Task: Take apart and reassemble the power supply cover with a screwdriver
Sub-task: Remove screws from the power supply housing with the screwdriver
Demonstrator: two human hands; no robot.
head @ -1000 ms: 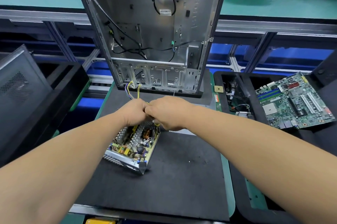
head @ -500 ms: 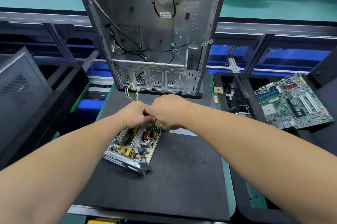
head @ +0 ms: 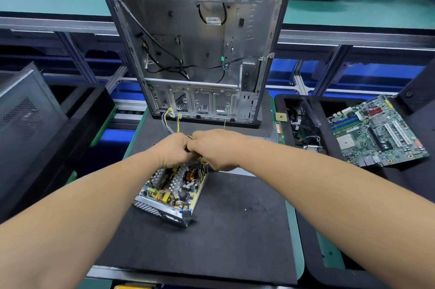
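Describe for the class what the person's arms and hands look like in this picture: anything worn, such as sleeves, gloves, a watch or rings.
Both forearms are bare as far as the frame shows; no sleeve edge appears. The left hand and right hand wear no gloves. No watch, strap or bracelet shows at either wrist. The fingers are mostly hidden, so rings cannot be ruled out.

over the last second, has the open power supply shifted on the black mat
No. The power supply sits in the same spot on the black mat, still angled below the computer case, while both hands stay bunched on its wires at the far end.
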